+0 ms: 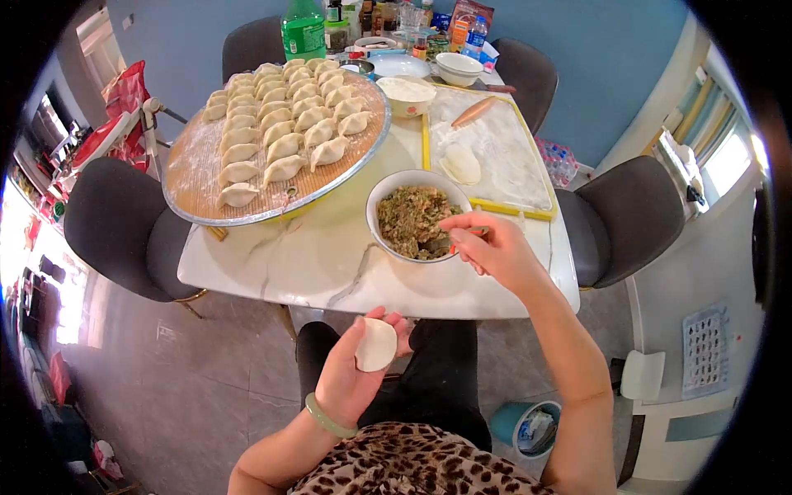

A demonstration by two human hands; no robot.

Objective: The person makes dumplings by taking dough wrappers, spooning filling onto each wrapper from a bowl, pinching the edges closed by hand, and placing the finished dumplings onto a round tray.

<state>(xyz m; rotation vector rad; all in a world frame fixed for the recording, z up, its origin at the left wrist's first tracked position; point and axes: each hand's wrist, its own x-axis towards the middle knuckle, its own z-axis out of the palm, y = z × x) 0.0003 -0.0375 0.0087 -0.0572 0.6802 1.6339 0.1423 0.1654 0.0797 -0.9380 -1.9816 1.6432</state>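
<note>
A round white dumpling wrapper lies across the palm and fingers of my left hand, which holds it near my lap, in front of the table edge. Over the right rim of a white bowl, the fingers of my right hand are closed around a spoon. Its lower end sits in the chopped meat and greens filling, and most of the spoon is hidden by my fingers. Another flat wrapper rests on the floured board to the right of the bowl.
Rows of folded dumplings cover much of a large round tray at the left. A rolling pin lies on the board. A bowl of flour, a green bottle and white bowls stand farther back. Chairs flank the table.
</note>
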